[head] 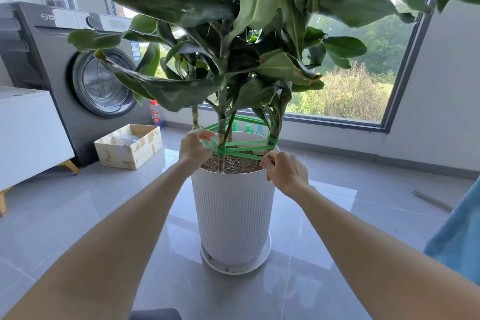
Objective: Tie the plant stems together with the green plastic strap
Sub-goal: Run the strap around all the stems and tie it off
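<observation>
**potnoob:** where's the green plastic strap [221, 151] at?

**leafy_k:** looped between the plant stems [222, 122] just above the white pot [233, 215]. left hand [196, 147] grip pinched on it by the left stem, right hand [285, 173] grip pinching its near strand.

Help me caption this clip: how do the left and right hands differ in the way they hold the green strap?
The left hand sits higher, beside the thin left stem; the right hand sits lower, at the right rim of the white pot. The left hand curls its fingers over an upper strand of the green strap; the right hand pinches the lowest strand. Both hold strands running from the middle stem.
</observation>
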Demonstrator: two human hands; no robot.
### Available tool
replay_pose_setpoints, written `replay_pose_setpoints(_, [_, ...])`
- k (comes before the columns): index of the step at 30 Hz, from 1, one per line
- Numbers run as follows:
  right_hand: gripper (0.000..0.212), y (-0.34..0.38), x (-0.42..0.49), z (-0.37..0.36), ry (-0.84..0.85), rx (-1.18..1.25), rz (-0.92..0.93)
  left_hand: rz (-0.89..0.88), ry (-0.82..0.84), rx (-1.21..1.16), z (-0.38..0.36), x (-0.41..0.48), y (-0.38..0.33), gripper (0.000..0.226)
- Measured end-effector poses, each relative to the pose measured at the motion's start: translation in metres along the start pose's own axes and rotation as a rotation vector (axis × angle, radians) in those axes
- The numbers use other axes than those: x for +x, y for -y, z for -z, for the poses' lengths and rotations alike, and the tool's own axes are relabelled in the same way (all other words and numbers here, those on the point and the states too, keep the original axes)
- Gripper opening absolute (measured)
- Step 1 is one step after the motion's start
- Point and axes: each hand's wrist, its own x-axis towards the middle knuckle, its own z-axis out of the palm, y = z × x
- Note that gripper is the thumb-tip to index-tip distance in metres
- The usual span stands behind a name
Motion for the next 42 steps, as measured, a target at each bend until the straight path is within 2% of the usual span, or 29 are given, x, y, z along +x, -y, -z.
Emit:
replay_pose_setpoints(5, [0.031,-0.009,0.005,0.006,-0.016,0.005,-0.046,-0.125,0.173,0.166,-0.006,-0.005,-0.002,0.037])
replay_pose_setpoints(10, [0.025,-0.012,0.011,0.006,-0.061,0.003,-0.059,-0.212,0.066,0.156,-0.006,-0.005,-0.002,0.036])
replay_pose_setpoints(14, [0.015,-0.014,0.019,0.004,-0.087,0.003,-0.059,-0.236,0.092,0.159,0.0,-0.004,0.002,0.033])
replay_pose_setpoints(26, [0.017,-0.016,0.032,-0.001,-0.125,-0.011,-0.088,-0.264,0.103,0.145,0.004,-0.002,0.008,0.029])
replay_pose_setpoints(29, [0.017,-0.015,0.034,-0.003,-0.137,-0.011,-0.098,-0.268,0.007,0.232,0.006,-0.007,0.002,0.025])
replay_pose_setpoints(31, [0.017,-0.015,0.035,-0.004,-0.146,-0.006,-0.106,-0.299,-0.096,0.333,0.007,-0.01,0.0,0.031])
replay_pose_setpoints(34, [0.017,-0.013,0.035,-0.007,-0.16,-0.002,-0.12,-0.43,-0.151,0.451,0.009,-0.014,0.0,0.036])
replay_pose_setpoints(38, [0.017,-0.012,0.037,-0.011,-0.167,0.001,-0.143,-0.746,-0.163,0.516,0.008,-0.019,-0.003,0.025])
replay_pose_setpoints(42, [0.014,-0.01,0.038,-0.013,-0.168,0.038,-0.174,-0.771,-0.098,0.491,0.0,-0.021,-0.01,0.016])
